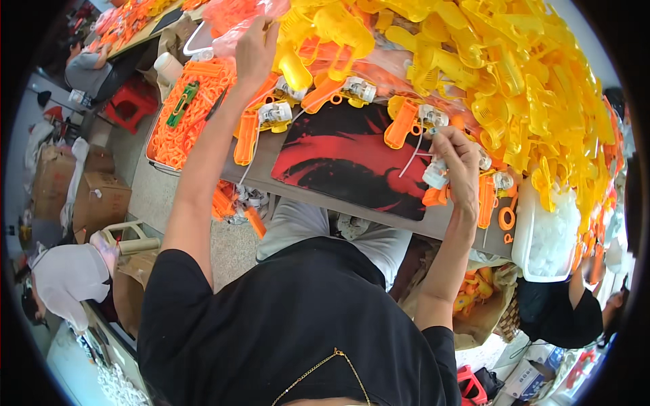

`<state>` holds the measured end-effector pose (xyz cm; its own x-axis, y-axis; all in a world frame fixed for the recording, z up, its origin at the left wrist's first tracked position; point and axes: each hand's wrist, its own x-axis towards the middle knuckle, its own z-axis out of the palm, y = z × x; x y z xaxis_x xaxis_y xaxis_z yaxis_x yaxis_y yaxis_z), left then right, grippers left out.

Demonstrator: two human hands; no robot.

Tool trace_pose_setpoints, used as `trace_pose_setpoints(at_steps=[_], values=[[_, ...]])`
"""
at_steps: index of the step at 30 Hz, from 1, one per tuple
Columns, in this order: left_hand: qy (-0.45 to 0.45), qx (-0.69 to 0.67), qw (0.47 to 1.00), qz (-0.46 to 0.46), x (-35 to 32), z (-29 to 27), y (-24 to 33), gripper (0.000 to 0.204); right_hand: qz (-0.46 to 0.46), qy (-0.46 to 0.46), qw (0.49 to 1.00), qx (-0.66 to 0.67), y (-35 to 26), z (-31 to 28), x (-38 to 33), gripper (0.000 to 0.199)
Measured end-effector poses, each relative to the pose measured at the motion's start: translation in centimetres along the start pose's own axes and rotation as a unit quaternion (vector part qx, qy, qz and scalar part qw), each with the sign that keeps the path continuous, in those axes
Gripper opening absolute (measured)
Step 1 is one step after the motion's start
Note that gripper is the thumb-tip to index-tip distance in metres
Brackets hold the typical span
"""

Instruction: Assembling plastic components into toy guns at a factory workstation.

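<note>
My left hand [256, 59] reaches up to the far edge of the table, beside the pink plastic bag [230, 20] and the yellow toy shells [325, 34]. Its fingertips are partly hidden there. At the right, my right hand [459, 159] pinches a clear-and-white toy part [435, 174] above the table edge. Just below that part is an orange piece [435, 196]; whether they are joined I cannot tell. Orange toy gun halves [403, 124] with white mechanisms and thin wires lie along the back of a black-and-red mat [332, 159].
A tray of small orange parts [189, 128] stands left of the mat. Yellow shells pile high at the back right [487, 74]. A white tub of clear parts [550, 237] sits at the right corner. Orange rings [506, 218] lie beside it. Other people work at both sides.
</note>
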<state>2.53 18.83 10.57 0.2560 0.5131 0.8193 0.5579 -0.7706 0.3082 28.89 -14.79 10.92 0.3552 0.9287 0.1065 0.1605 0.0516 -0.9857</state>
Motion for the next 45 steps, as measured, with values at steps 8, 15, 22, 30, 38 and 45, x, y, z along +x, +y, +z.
trace_pose_setpoints(at_steps=[8, 15, 22, 30, 38, 45], values=[[-0.333, -0.193, 0.922, -0.044, -13.8, -3.5, 8.9, 0.024, -0.005, -0.146, 0.971, -0.191, 1.9, 5.6, 0.7, 0.022], [-0.273, -0.084, 0.957, 0.053, -14.5, -1.1, 8.6, 0.024, 0.008, -0.164, 0.953, -0.253, 4.7, 7.4, 1.5, 0.022], [-0.257, -0.064, 0.956, 0.124, -12.5, -1.4, 8.4, 0.031, 0.002, -0.151, 0.963, -0.225, 4.7, 6.5, 0.5, 0.021], [-0.176, -0.084, 0.95, 0.244, -10.3, -2.0, 8.0, 0.02, 0.074, -0.111, 0.98, -0.15, 4.2, 5.3, -0.9, 0.02], [0.051, -0.03, 0.983, 0.174, -1.2, -2.1, 5.0, 0.023, 0.114, -0.097, 0.984, -0.093, 3.9, 4.9, -1.3, 0.019], [0.12, 0.094, 0.959, 0.24, 10.3, 2.6, -1.5, 0.02, 0.119, -0.104, 0.985, -0.071, 4.6, 5.6, -0.8, 0.017]])
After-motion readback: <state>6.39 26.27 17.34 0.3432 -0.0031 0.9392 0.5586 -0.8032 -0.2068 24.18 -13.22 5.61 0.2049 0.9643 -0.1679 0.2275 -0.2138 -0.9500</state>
